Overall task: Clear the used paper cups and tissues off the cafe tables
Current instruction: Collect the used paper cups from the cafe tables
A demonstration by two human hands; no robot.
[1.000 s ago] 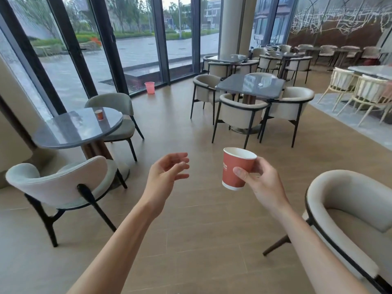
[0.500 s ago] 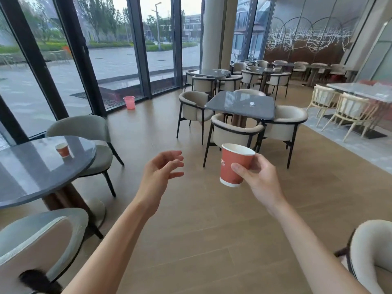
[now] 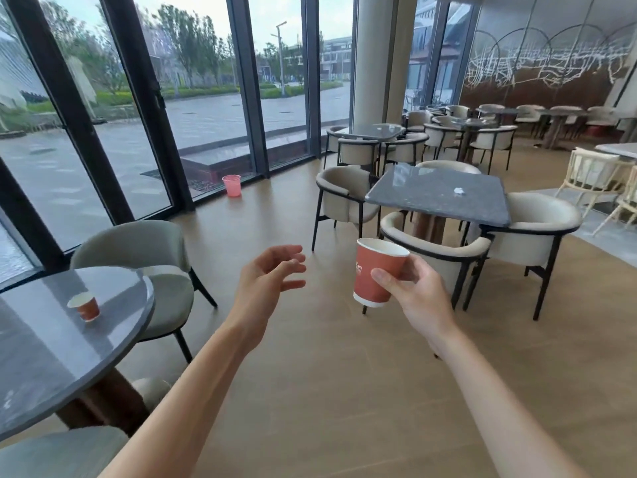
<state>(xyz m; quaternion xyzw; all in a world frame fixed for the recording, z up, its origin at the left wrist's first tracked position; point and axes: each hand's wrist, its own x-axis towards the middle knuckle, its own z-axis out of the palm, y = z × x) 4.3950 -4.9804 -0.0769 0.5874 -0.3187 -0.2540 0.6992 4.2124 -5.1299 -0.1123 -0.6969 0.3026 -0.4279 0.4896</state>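
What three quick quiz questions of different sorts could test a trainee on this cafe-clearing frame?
1. True or false: the right hand grips a red paper cup.
2. Which item lies on the square grey stone table? A) small white crumpled tissue B) plate C) spoon
3. Fill in: a small red paper cup stands on the round grey ____ at left.

Key: 1 true; 2 A; 3 table. The left hand is empty, fingers relaxed. A pink plastic bin stands by the window.
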